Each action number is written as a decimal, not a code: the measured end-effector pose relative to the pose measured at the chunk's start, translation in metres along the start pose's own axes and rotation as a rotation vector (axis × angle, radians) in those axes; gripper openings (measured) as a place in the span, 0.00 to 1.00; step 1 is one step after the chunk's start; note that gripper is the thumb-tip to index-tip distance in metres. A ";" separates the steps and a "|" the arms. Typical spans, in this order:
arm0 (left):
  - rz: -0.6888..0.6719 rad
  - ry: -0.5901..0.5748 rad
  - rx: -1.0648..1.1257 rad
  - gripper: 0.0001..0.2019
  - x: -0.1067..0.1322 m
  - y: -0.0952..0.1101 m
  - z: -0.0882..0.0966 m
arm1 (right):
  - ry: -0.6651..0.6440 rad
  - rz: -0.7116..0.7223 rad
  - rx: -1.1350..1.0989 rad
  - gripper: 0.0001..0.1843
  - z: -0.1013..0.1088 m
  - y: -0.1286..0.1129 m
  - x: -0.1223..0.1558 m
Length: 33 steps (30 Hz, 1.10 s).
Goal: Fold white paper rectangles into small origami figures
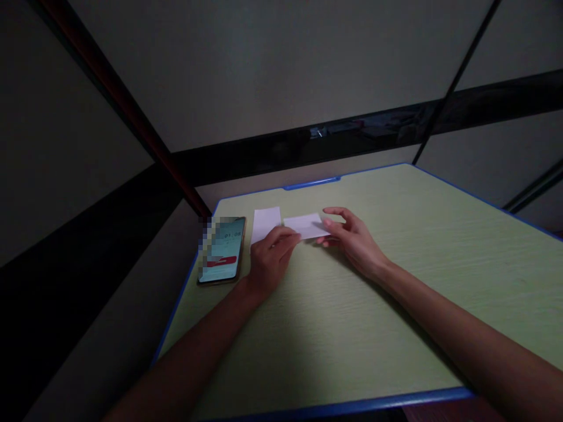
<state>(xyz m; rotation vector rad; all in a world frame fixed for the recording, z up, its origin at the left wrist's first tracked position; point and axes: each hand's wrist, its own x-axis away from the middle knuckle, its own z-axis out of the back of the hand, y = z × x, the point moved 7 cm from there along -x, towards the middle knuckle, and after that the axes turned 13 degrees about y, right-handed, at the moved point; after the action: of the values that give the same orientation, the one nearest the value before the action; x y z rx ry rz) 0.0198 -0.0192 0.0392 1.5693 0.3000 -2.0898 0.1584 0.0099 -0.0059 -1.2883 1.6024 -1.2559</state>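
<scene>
"As you look at the head view, where is the white sheet?"

"Near the middle of the frame, the sheet (304,223) is between the two hands, one at each end."

"What are the fingers doing?"

"The left hand (273,253), left of center, has thumb and fingers closed on the sheet's lower left corner. The right hand (352,235), right of center, grips the right end, thumb on top and some fingers below; its index finger sticks out free, past the sheet's upper edge."

"And around them?"

"Just left of the sheet lies a second paper (265,223), also white, its lower part hidden behind the left hand. I can't tell whether the hand touches it. Further left, a phone (226,253) lies face up, its screen lit, with 01:08 and a red bar showing. Its left side is pixelated."

"What is it all on?"

"A pale green table (422,246) with a blue rim, filling the lower middle and right. A blue strip (312,183) sits on its far edge. Across the top of the frame stand gray panels (281,64), crossed by a glossy black band (246,153)."
</scene>
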 end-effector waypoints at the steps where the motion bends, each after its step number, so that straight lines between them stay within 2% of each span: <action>1: -0.002 -0.014 0.023 0.06 0.001 0.001 -0.001 | 0.036 0.026 -0.009 0.23 0.002 -0.002 -0.001; 4: 0.027 -0.037 0.097 0.08 0.001 0.003 -0.004 | 0.091 0.106 0.002 0.26 0.009 -0.007 -0.004; 5: 0.077 -0.024 0.121 0.09 0.000 0.002 -0.003 | 0.100 0.123 0.010 0.26 0.011 -0.008 -0.005; 7: 0.268 0.026 0.163 0.10 -0.002 -0.007 -0.002 | 0.115 0.152 0.033 0.25 0.013 -0.010 -0.006; 11: 0.817 0.066 0.381 0.14 0.007 -0.035 -0.010 | 0.095 0.195 0.090 0.20 0.011 -0.013 -0.005; 12: 0.917 0.071 0.421 0.15 0.010 -0.040 -0.014 | 0.083 0.197 0.099 0.18 0.010 -0.012 -0.005; 14: 1.025 0.045 0.428 0.11 0.014 -0.045 -0.019 | 0.060 0.192 0.111 0.15 0.008 -0.011 -0.004; 16: 1.036 -0.032 0.382 0.07 0.016 -0.046 -0.024 | 0.035 0.182 0.127 0.12 0.005 -0.009 -0.004; 18: 1.012 -0.095 0.326 0.11 0.016 -0.045 -0.026 | -0.002 0.178 0.145 0.10 0.003 -0.007 -0.003; 23: 0.939 -0.161 0.270 0.11 0.017 -0.041 -0.028 | -0.100 0.242 0.192 0.10 -0.004 -0.008 0.001; 28: 0.760 -0.240 0.240 0.12 0.013 -0.030 -0.031 | -0.108 0.410 0.382 0.07 -0.007 -0.017 0.008; 33: 0.726 -0.271 0.259 0.13 0.012 -0.026 -0.033 | -0.126 0.445 0.428 0.09 -0.008 -0.020 0.011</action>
<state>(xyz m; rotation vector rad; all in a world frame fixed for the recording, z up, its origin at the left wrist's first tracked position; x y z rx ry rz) 0.0316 0.0146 0.0144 1.2370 -0.5759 -1.7495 0.1541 0.0007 0.0158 -0.6836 1.3388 -1.1272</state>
